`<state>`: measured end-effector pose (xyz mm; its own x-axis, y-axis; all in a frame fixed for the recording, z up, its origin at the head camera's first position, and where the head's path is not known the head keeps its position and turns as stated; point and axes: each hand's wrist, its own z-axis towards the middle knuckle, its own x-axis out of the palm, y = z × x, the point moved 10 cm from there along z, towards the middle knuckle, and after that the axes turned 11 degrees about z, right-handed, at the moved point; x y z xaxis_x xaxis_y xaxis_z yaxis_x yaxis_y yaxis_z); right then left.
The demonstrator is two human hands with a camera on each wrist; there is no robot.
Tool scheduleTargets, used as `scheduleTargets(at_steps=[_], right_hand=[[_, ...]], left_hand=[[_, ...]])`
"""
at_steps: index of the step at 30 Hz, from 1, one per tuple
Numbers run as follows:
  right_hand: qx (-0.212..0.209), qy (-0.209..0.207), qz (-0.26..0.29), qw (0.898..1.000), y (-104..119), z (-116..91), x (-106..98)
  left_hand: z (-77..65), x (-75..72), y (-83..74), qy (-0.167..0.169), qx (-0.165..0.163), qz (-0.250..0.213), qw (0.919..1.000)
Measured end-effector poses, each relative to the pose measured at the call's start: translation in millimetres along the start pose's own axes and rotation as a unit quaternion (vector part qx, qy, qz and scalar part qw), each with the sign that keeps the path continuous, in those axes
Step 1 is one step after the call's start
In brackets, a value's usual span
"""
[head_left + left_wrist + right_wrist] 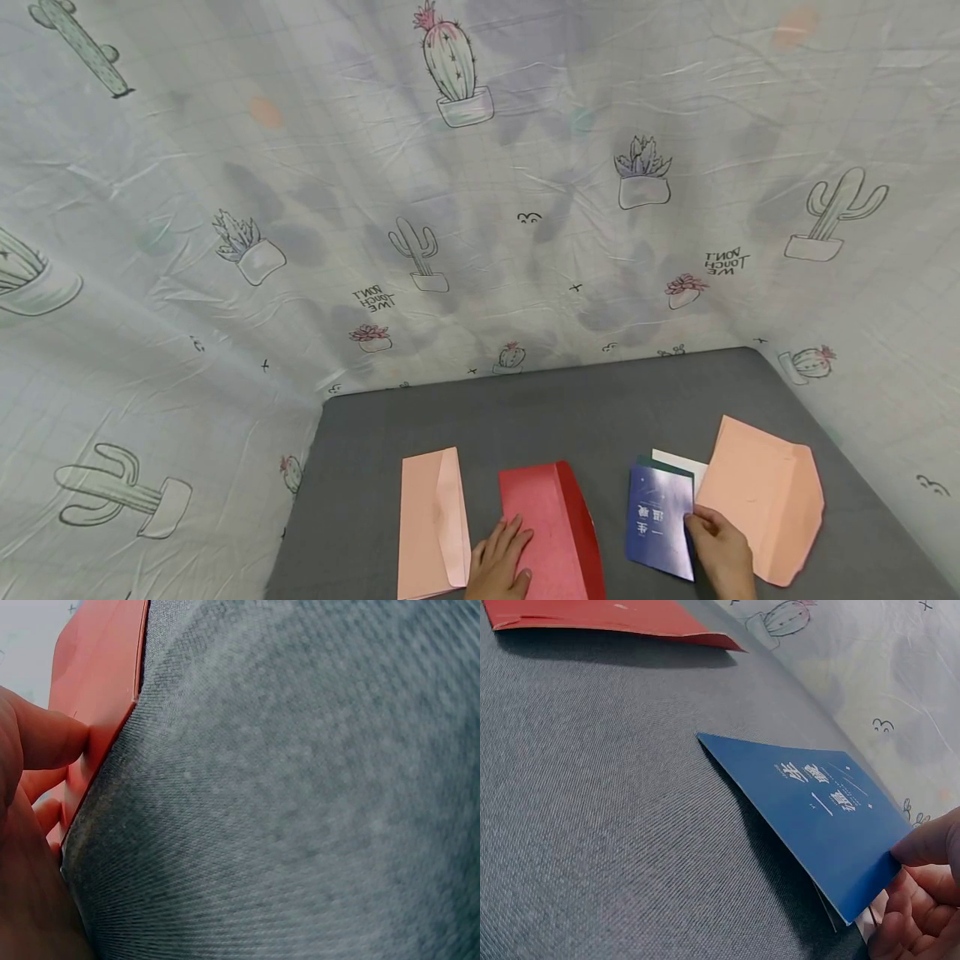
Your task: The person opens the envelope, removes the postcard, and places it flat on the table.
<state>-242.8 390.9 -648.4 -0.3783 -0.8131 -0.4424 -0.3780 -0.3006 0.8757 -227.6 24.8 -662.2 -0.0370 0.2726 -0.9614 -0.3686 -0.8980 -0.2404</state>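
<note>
A red envelope [542, 525] lies on the dark grey table with its flap [581, 517] on the right side. My left hand [498, 558] rests on the envelope's left part, fingers spread over the paper; in the left wrist view the thumb [56, 739] touches the envelope [105, 675] near its edge. With thumb and fingers, my right hand [722, 550] pinches the right edge of a blue card [660, 521] bearing white characters. In the right wrist view the card [802, 817] is tilted, one edge raised off the cloth. The fingertips under it are partly hidden.
A peach envelope [427, 525] lies left of the red one. Another peach envelope [757, 492], flap outward, lies at the right. Behind the blue card show a dark green card [667, 467] and a white sheet [678, 461]. A cactus-print curtain [480, 208] surrounds the table.
</note>
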Motion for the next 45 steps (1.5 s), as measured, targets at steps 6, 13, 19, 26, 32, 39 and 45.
scheduleTargets(at_steps=[6,13,19,26,32,39,45], right_hand=[[-0.015,0.004,-0.02,1.0,3.9,-0.8,1.2],[-0.007,-0.012,-0.025,1.0,6.9,-0.3,1.3],[-0.014,-0.004,-0.029,0.999,12.1,0.5,3.0],[-0.024,0.041,-0.051,0.998,11.7,4.8,9.9],[-0.012,0.038,-0.04,0.998,6.0,6.7,10.7],[-0.011,0.028,-0.024,0.999,11.2,0.4,8.2],[-0.011,0.091,0.045,0.995,28.9,-14.0,24.3]], left_hand=[[-0.2,0.3,0.3,-0.002,0.003,-0.003,1.0],[-0.4,0.5,1.5,-0.009,0.007,0.015,0.9998],[0.7,0.4,1.2,-0.011,0.008,0.017,0.9997],[1.8,-0.6,0.2,-0.017,0.009,0.023,0.9995],[0.9,-2.9,-1.6,-0.022,0.014,0.03,0.9992],[0.5,-0.2,-0.4,-0.006,0.006,0.009,0.9999],[0.8,0.1,0.5,-0.016,0.006,0.021,0.9996]])
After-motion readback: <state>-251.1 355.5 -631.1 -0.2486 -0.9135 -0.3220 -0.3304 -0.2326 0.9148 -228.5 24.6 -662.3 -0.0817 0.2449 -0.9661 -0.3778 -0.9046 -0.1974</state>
